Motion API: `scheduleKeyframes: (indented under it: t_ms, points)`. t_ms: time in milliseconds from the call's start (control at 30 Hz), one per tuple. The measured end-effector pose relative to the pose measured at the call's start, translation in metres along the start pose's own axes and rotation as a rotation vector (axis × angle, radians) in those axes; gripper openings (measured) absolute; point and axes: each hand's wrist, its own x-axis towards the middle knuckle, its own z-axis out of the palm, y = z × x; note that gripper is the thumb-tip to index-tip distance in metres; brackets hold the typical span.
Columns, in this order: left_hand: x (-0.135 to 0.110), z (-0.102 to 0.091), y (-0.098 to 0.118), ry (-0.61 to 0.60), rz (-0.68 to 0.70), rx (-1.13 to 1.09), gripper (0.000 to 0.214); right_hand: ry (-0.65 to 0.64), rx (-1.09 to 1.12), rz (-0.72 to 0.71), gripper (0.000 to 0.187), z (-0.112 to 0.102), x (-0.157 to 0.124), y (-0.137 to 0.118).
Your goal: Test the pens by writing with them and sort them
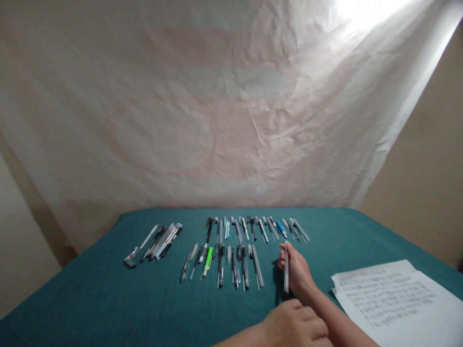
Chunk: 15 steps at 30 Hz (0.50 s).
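Note:
My right hand (297, 271) is over the green cloth, right of the front row of pens, its fingers closed on a translucent pen barrel (286, 272). The barrel points toward me, with its top end between thumb and fingers. My left hand (298, 324) is nearer to me, at the bottom edge, and overlaps my right forearm in view. Its knuckles face up and its fingers curl under, so whatever they hold, if anything, is hidden. Closest to my right hand in the front row lies a clear pen part (257, 267). A bright green pen (207, 261) lies farther left.
A back row of pens and pen parts, including a blue one (281, 230), runs along the green cloth (108, 299). To the left sits a pile of pens (166, 241). Handwritten sheets of paper (398, 294) lie at the right. A pale sheet (231, 120) hangs behind.

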Motion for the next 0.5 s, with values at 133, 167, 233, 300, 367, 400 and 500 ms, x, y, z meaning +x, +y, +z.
scheduleKeyframes:
  t_ms: [133, 167, 233, 300, 367, 400, 500]
  points:
    - [0.002, -0.019, 0.007, 0.465, -0.235, -0.059, 0.018, -0.053, -0.047, 0.041, 0.037, 0.001, -0.001, -0.006]
    - [0.004, -0.022, 0.005, 0.615, -0.301, -0.138, 0.015, -0.073, -0.061, 0.043, 0.038, 0.002, -0.003, -0.008]
    - [0.009, -0.025, -0.005, 0.821, -0.438, -0.379, 0.018, -0.109, -0.078, 0.035, 0.039, 0.007, -0.009, -0.01]
    - [0.015, -0.026, -0.019, 0.86, -0.565, -0.619, 0.026, -0.143, -0.084, 0.045, 0.04, 0.012, -0.018, -0.012]
    - [0.021, -0.027, -0.031, 0.811, -0.609, -0.747, 0.029, -0.189, -0.106, 0.09, 0.04, 0.017, -0.025, -0.011]
    - [0.023, -0.028, -0.036, 0.788, -0.608, -0.778, 0.03, -0.22, -0.118, 0.113, 0.04, 0.018, -0.028, -0.01]
    - [0.026, -0.029, -0.042, 0.784, -0.612, -0.862, 0.036, -0.299, -0.135, 0.153, 0.041, 0.021, -0.033, -0.006]
